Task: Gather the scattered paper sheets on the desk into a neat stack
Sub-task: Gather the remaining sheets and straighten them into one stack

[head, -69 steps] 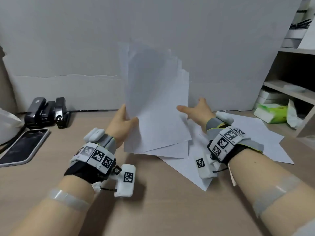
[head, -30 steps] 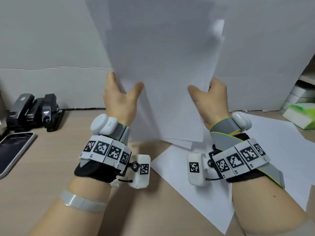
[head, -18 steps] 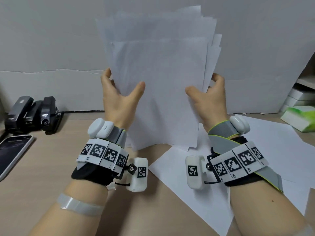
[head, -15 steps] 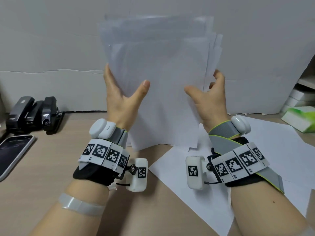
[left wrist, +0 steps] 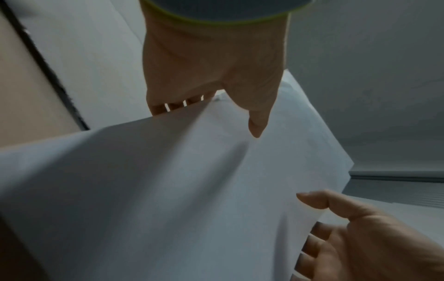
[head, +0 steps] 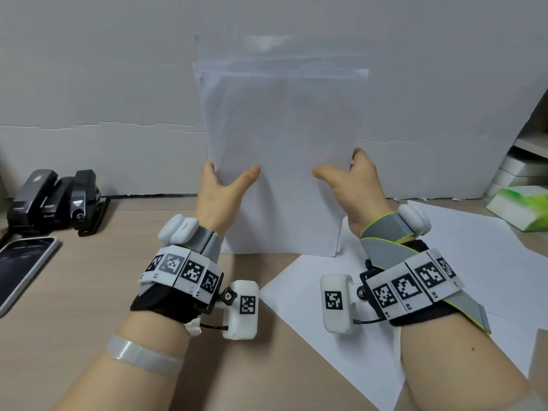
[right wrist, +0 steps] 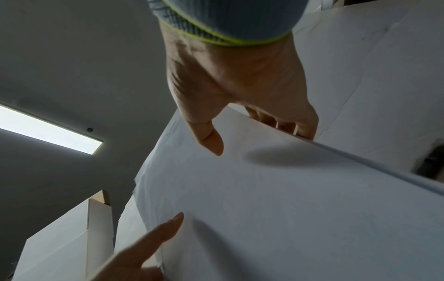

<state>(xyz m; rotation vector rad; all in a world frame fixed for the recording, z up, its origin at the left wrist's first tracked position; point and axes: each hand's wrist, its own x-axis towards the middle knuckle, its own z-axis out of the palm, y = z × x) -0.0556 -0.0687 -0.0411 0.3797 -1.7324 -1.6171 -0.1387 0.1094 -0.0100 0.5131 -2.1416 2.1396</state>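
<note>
A stack of white paper sheets (head: 281,161) stands upright, its bottom edge on the wooden desk (head: 89,307). My left hand (head: 221,188) grips its left edge, thumb in front and fingers behind, as the left wrist view shows (left wrist: 211,66). On the right edge my right hand (head: 353,185) holds the same way (right wrist: 235,76). The top edges of the sheets are slightly uneven. Loose sheets (head: 326,292) lie flat on the desk below and to the right of the stack, one reaching out to the far right (head: 474,262).
Black staplers (head: 56,200) sit at the back left, with a phone (head: 23,268) in front of them. A green tissue pack (head: 525,206) and shelf boxes (head: 525,164) are at the far right. A white board (head: 103,84) backs the desk.
The fanned sheets, held above the desk, have come down onto their bottom edge and drawn closer into line. Both hands have moved lower with them.
</note>
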